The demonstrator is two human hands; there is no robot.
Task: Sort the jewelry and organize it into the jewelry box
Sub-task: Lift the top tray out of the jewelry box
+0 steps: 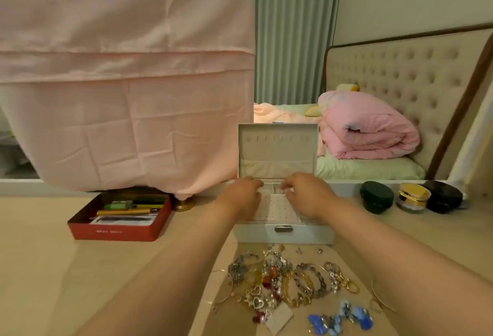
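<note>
- The jewelry box (256,234) stands open on the bench, lid upright.
- The left hand (241,197) and right hand (306,194) reach inside, fingers curled; I cannot tell if they grip anything.
- The jewelry (288,279) lies heaped just near of it.

Table (40,269), jewelry box (282,235), jewelry pile (282,279), red tin (114,231), 3 containers (413,198)
</note>
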